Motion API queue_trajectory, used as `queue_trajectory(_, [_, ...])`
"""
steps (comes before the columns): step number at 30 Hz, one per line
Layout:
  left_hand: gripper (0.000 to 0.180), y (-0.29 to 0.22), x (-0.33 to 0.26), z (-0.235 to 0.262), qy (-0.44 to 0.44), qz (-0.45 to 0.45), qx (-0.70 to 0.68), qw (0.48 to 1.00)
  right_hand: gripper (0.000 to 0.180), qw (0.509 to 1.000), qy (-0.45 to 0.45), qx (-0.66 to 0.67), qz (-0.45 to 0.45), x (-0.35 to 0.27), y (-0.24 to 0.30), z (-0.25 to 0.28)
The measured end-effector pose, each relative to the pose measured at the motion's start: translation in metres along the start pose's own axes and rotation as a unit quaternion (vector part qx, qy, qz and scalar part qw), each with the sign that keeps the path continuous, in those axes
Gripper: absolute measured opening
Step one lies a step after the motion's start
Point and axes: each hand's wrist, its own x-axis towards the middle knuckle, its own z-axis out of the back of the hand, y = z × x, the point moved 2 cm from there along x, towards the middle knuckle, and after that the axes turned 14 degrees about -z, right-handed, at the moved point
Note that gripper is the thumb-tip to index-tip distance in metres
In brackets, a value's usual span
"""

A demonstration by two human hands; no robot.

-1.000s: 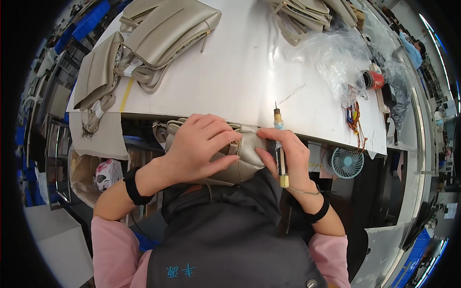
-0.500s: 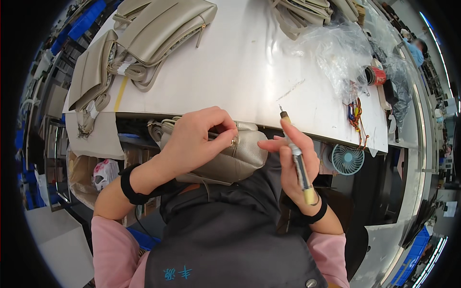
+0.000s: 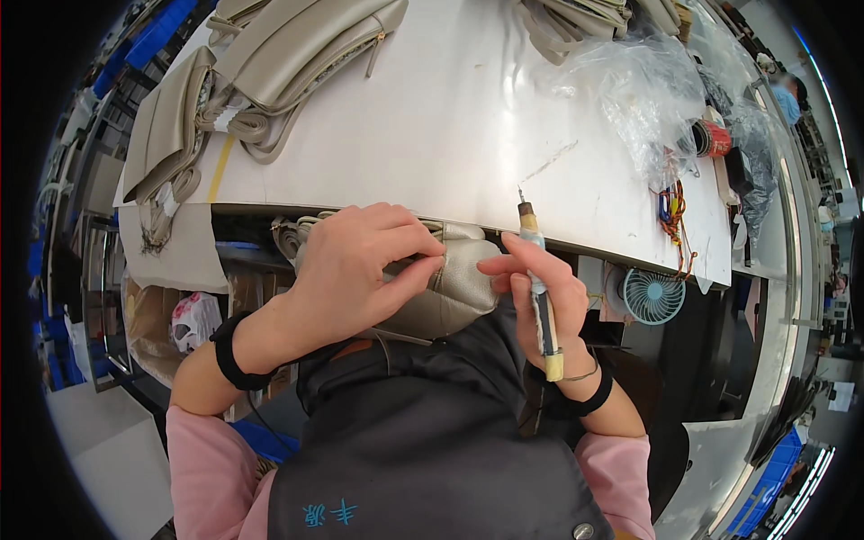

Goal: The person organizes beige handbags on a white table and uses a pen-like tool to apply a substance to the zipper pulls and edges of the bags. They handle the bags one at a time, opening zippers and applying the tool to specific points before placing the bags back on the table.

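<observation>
A metallic beige leather-look bag [image 3: 466,277] rests on my lap, against the table's front edge. My left hand [image 3: 351,270] lies over its left part, thumb and forefinger pinched together at a seam or zip edge. What exactly sits between those fingertips is hidden. In my right hand [image 3: 569,310] is a pen-shaped tool [image 3: 544,322] with a taped handle and thin metal tip, which points up and away from the bag. The right fingertips are at the bag's right end; whether they press on it I cannot tell.
More beige bags [image 3: 301,54] with bundled straps lie on the white table [image 3: 396,153] at far left, others [image 3: 576,18] at the back. Clear plastic wrap [image 3: 630,99], a red roll [image 3: 714,139] and coloured cords [image 3: 670,211] are at right. A small blue fan [image 3: 654,297] stands below the edge.
My left hand has shifted slightly left and turned, covering more of the bag's seam. The tool has swung more upright in my right hand, which has moved a little left.
</observation>
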Motion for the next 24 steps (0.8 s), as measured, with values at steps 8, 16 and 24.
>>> queue_trajectory(8, [0.007,-0.003,0.011,0.001,0.009,0.047,-0.007,0.999,0.028,0.987,0.002,0.132,-0.097,-0.005,-0.002,0.01])
queue_trajectory(16, [0.008,0.008,0.007,-0.004,0.023,0.138,-0.16,0.977,0.013,0.951,0.013,0.235,-0.198,-0.003,-0.001,-0.001])
queue_trajectory(24, [0.008,0.009,0.006,-0.007,0.025,0.146,-0.167,0.975,0.012,0.954,0.017,0.206,-0.218,-0.003,-0.001,-0.002])
